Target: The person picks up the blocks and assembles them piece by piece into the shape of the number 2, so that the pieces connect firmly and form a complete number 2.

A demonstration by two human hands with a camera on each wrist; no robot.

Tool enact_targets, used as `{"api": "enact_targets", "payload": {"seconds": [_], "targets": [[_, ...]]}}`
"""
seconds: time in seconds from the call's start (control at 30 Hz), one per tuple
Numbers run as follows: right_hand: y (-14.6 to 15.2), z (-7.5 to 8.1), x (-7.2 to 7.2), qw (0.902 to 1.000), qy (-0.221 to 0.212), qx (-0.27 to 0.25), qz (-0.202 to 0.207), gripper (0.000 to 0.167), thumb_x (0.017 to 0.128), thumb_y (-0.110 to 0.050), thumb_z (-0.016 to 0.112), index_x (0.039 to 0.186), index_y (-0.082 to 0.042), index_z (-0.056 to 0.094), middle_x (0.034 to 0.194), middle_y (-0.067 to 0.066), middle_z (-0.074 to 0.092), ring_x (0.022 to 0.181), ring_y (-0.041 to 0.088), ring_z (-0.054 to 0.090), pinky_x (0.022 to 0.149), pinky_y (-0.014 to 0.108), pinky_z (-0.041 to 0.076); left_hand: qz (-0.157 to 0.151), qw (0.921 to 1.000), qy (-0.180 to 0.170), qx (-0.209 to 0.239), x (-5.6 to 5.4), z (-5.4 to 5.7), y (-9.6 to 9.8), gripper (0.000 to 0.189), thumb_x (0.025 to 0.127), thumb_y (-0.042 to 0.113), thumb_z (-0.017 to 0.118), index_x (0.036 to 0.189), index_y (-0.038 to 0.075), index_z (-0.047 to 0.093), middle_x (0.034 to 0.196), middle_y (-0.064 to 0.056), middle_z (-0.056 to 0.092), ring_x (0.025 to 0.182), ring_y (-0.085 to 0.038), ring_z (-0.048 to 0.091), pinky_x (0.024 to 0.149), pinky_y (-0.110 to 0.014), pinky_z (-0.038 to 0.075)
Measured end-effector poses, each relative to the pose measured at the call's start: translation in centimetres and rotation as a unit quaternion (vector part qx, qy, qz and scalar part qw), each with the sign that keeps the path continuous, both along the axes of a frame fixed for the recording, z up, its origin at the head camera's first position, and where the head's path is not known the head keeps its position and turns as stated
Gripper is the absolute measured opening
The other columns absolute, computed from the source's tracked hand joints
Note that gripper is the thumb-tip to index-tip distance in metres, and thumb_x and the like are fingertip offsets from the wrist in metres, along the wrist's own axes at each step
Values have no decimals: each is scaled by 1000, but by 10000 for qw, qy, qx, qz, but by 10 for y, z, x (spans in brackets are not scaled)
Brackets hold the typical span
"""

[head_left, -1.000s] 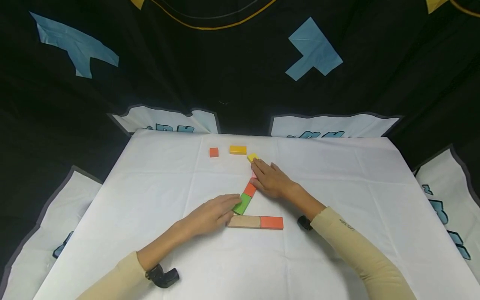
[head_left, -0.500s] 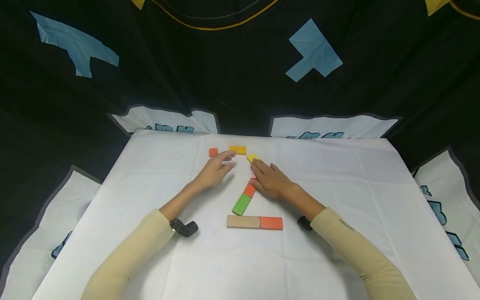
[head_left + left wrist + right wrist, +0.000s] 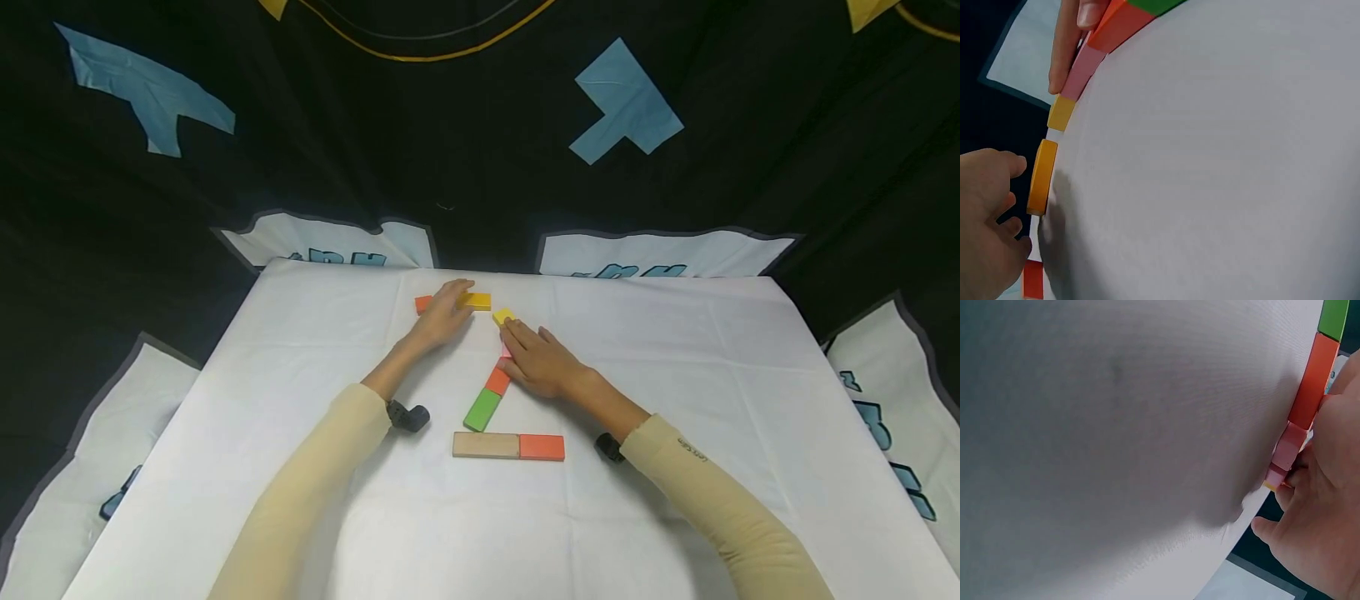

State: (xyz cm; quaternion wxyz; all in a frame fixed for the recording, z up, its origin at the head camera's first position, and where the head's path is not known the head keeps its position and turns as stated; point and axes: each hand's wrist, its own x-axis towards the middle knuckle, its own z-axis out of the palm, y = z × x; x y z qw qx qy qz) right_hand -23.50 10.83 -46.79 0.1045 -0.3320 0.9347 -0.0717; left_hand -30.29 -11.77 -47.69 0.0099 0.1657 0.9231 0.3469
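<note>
In the head view my left hand (image 3: 444,315) hovers over the left part of a long yellow block (image 3: 480,302). In the left wrist view its fingers are spread beside that block, with a visible gap. Left of it is a small orange block (image 3: 422,305), partly hidden by the hand. My right hand (image 3: 542,360) rests its fingers along a pink block (image 3: 506,351), mostly covered, fingertips at a small yellow block (image 3: 503,317). A red-orange block (image 3: 497,381) and a green block (image 3: 482,410) continue this slanted row toward me.
Nearer to me, a plain wooden block (image 3: 486,446) and a red-orange block (image 3: 542,447) lie end to end. All of it lies on a white cloth-covered table (image 3: 660,350). Dark curtains (image 3: 480,150) hang behind the table's far edge.
My left hand has left the green block and moved far and slightly right to the long yellow block. The right hand has stayed in place. The blocks show no clear shift.
</note>
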Motion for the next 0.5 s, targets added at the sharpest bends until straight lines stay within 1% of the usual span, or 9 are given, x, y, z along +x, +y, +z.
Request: {"api": "enact_targets", "payload": {"seconds": [0.1,0.27,0.37,0.5], "targets": [[1,0,0,10000,30,-6,17,71,107,-47,36,158,-1,19,164,15,16,151,27,15,118,55,16,-62,9999,55,-64,-6,-1,4,49,101,5,54,148,-2,43,153,-20,38,143,-32,34,118,-39,24],[0,-1,0,10000,39,35,22,71,107,-47,36,158,-1,18,165,15,16,151,27,14,118,54,16,-172,9994,-22,-291,-13,-4,9,47,100,3,51,146,-3,45,151,-21,42,141,-32,37,118,-39,25],[0,-1,-1,10000,24,52,18,71,107,-47,36,159,-2,18,165,14,16,151,27,14,119,54,16,-230,9988,9,-424,-15,-7,11,44,101,2,49,144,-4,48,148,-21,46,138,-32,40,117,-39,28],[-1,-1,-2,9999,16,127,-8,71,107,-49,35,159,-3,18,165,14,15,151,26,13,119,53,15,-272,9986,52,-446,-15,-9,11,41,101,0,48,141,-5,51,143,-22,49,135,-33,44,115,-39,31]]}}
